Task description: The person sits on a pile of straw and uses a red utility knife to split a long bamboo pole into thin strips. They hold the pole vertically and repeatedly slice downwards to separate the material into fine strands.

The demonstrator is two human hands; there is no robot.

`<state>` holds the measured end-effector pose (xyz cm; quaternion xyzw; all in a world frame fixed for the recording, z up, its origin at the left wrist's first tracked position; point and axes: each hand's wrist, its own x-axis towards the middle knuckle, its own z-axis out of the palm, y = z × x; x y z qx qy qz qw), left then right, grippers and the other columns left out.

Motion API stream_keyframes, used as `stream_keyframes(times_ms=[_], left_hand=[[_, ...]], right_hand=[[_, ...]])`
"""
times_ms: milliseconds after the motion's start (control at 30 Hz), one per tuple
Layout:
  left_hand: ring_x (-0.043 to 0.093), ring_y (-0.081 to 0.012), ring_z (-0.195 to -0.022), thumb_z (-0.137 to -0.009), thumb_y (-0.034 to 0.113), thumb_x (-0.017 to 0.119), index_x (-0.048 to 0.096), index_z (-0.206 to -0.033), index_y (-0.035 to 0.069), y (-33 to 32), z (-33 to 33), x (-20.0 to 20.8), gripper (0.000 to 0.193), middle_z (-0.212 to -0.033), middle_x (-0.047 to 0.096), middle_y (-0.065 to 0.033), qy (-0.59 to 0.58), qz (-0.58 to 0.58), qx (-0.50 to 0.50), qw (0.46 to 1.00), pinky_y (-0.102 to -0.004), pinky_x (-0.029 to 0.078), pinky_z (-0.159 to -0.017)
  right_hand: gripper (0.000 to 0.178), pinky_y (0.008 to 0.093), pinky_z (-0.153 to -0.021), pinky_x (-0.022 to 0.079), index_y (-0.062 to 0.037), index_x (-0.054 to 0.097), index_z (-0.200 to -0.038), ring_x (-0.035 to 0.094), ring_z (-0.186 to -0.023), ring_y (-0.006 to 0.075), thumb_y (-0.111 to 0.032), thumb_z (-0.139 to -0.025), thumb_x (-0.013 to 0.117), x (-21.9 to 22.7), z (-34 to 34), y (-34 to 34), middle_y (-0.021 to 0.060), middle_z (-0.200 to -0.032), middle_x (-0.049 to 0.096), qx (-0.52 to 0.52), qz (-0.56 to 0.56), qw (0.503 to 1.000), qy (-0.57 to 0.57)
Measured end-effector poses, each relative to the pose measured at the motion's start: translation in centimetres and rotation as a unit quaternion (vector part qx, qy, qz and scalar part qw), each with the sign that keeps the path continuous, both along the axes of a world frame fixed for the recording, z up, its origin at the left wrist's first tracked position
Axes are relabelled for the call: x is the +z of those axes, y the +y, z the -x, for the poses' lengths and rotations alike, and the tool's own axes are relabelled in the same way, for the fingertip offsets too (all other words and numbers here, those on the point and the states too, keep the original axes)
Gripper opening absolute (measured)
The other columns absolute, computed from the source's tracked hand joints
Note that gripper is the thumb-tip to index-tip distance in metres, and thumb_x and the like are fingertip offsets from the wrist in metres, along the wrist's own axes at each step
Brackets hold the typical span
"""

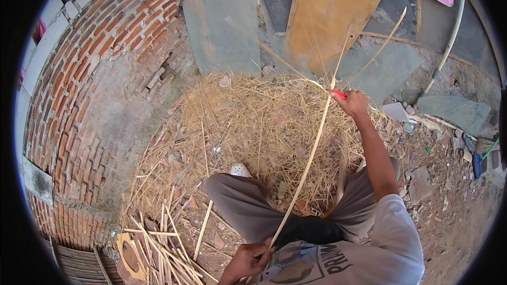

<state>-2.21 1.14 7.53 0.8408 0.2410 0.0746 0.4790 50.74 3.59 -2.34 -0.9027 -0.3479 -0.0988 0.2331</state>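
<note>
left hand [249, 260]: curled round long pale woody strip [310, 163] | right hand [353, 104]: closed on stubby red handle [339, 94] (strip's splayed there)

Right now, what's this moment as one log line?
left grip: holding pale strip | right grip: red tool, where strip splits | ground: straw-coloured shavings

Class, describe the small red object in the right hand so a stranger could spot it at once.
Start at the heap of straw-coloured shavings mid-picture. At its upper right, the person's right hand grips a small, stubby, bright red object. Vivid red sets it apart from the long, pale, narrow strip beside it.
</note>
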Motion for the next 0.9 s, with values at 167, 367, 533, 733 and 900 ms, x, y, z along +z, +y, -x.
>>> stream_keyframes(times_ms=[167,367,533,733,900], left_hand=[[0.050,-0.0193,-0.044,-0.086,0.004,0.067,0.066,-0.082,-0.005,0.7,0.2,-0.4,0.010,-0.054,0.053,-0.0143,0.028,-0.041,-0.012,0.999,-0.0317,0.042,-0.047],[0.048,-0.0070,-0.050,-0.089,0.003,0.065,0.068,-0.103,-0.004,2.5,0.3,-3.7,0.016,-0.057,0.054,-0.0048,-0.055,0.069,0.010,0.996,-0.0252,0.038,-0.047],[0.041,-0.0015,-0.049,-0.097,0.008,0.057,0.065,-0.120,0.003,1.8,-2.7,-3.5,0.026,-0.061,0.051,0.0046,-0.025,0.323,0.160,0.932,-0.0189,0.031,-0.044],[0.040,-0.0043,-0.042,-0.098,0.015,0.056,0.062,-0.122,0.002,4.2,-8.4,-5.5,0.028,-0.057,0.048,0.0021,-0.169,0.416,0.241,0.860,-0.0201,0.031,-0.040],[0.037,-0.0059,-0.039,-0.098,0.016,0.055,0.060,-0.121,-0.001,5.4,-11.6,-5.4,0.029,-0.054,0.045,0.0018,-0.266,0.482,0.229,0.803,-0.0211,0.030,-0.041]], right_hand=[[0.085,0.0448,-0.065,0.052,-0.0035,0.073,-0.078,0.068,-0.074,0.0355,-0.084,-0.075,0.044,-1.1,-0.4,0.6,0.0207,-0.068,0.065,-0.018,0.058,0.995,0.083],[0.081,0.0335,-0.039,0.035,-0.0091,0.047,-0.054,0.044,-0.038,0.0188,-0.086,-0.078,0.037,-2.7,-1.7,1.2,0.0054,-0.044,0.042,0.064,-0.084,0.800,0.591],[0.074,0.0251,-0.032,0.017,-0.0179,0.024,-0.052,0.020,-0.032,0.0078,-0.086,-0.080,0.031,-1.1,3.7,2.2,-0.0055,-0.042,0.025,0.070,-0.187,0.651,0.733],[0.071,0.0411,-0.055,0.048,-0.0052,0.060,-0.063,0.056,-0.050,0.0269,-0.072,-0.086,0.048,1.3,15.3,1.6,0.0117,-0.051,0.053,0.291,-0.013,0.906,0.307],[0.058,0.0420,-0.054,0.050,-0.0089,0.064,-0.067,0.063,-0.054,0.0318,-0.065,-0.080,0.060,0.4,20.2,-0.3,0.0119,-0.056,0.060,0.446,-0.077,0.884,0.118]])
